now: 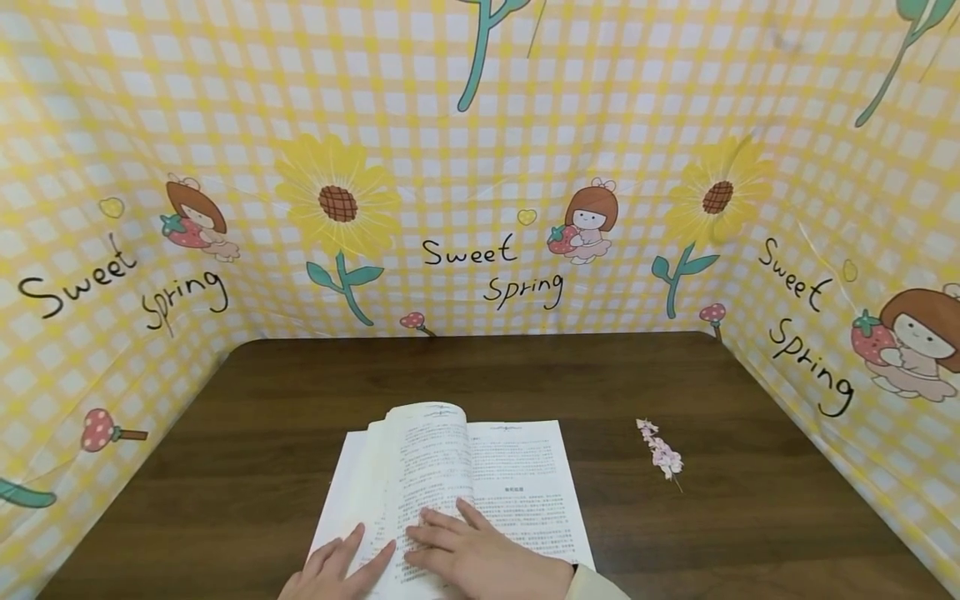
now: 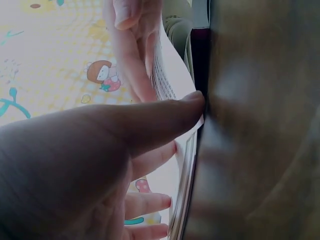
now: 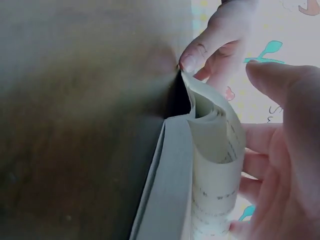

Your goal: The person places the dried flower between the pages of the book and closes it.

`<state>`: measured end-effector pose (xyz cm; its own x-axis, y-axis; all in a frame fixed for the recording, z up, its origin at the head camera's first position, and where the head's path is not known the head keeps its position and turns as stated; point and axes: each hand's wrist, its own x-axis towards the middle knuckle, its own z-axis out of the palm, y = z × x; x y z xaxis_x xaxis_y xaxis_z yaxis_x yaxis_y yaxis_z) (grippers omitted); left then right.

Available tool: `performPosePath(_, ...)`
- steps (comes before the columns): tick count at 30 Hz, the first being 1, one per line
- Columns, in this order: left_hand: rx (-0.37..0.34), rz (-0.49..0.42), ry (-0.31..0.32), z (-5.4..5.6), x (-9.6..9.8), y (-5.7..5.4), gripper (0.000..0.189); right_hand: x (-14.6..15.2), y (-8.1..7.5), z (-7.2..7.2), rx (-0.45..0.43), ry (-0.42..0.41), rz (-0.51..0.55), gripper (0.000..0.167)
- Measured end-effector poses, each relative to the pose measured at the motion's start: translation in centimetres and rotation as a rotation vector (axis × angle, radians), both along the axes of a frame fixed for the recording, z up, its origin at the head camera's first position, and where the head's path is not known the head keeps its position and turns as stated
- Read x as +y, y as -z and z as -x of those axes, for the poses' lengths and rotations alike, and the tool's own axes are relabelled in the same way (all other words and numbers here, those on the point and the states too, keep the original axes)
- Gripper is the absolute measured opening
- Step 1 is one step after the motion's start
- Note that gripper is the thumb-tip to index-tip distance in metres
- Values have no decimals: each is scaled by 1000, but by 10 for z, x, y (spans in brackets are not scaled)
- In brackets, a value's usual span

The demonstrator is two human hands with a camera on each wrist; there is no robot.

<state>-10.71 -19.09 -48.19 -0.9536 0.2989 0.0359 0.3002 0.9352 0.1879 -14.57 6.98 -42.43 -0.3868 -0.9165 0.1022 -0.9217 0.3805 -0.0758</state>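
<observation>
1. Currently, closest to me, my left hand (image 1: 333,571) rests on the near left part of the book (image 1: 525,492), its fingers spread; in the left wrist view its straight thumb seems to touch the page edge at the book's near side.
2. My right hand (image 1: 487,554) lies over the near middle of the book, fingers extended against the paper and wrapped round nothing. A pale sleeve (image 1: 596,583) shows by the book's near right corner.
3. Under and beyond these fingers, a bundle of pages (image 1: 427,450) arches up left of the book's middle, while the right-hand page lies flatter. I judge the step in hand to be turning or smoothing this bundle; I cannot tell which.
4. Next, I think, calls for even pressure from my right fingers while the left hand steadies the book's left side; a hasty push might crease the paper.
5. Right of the book, well apart from it, a pink flower sprig (image 1: 662,454) lies on the bench (image 1: 450,375).
6. Beyond the book, past the bench's far edge, hangs a yellow checked cloth (image 1: 465,175).
</observation>
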Motion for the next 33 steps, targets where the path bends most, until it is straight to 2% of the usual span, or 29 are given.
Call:
performPosePath(3, 18, 16, 23, 1, -2, -2, 74, 4, -2, 0, -52, 4, 69, 53)
performPosePath(5, 6, 21, 27, 2, -3, -4, 74, 9, -5, 0, -122, 12, 125, 51)
performPosePath(9, -43, 13, -9, 5, -3, -5, 58, 21, -8, -1, -210, 32, 232, 49)
performPosePath(12, -101, -13, -67, 8, -1, -5, 52, 33, -8, -3, -173, 57, 297, 46)
performPosePath(14, -126, -34, -103, 9, 0, -6, 58, 42, -8, -5, -149, 85, 341, 44)
performPosePath(18, -135, -41, -142, 9, 1, -6, 73, 59, -6, -7, -154, 143, 426, 40)
performPosePath(23, -112, -31, -154, 8, 1, -3, 81, 81, -5, -6, -157, 232, 480, 38)
performPosePath(28, -116, -30, -168, 9, 2, -2, 89, 105, -6, 0, -157, 355, 544, 36)
performPosePath(33, -153, 2, -203, 11, 1, -5, 96, 127, -10, 8, -186, 532, 613, 36)
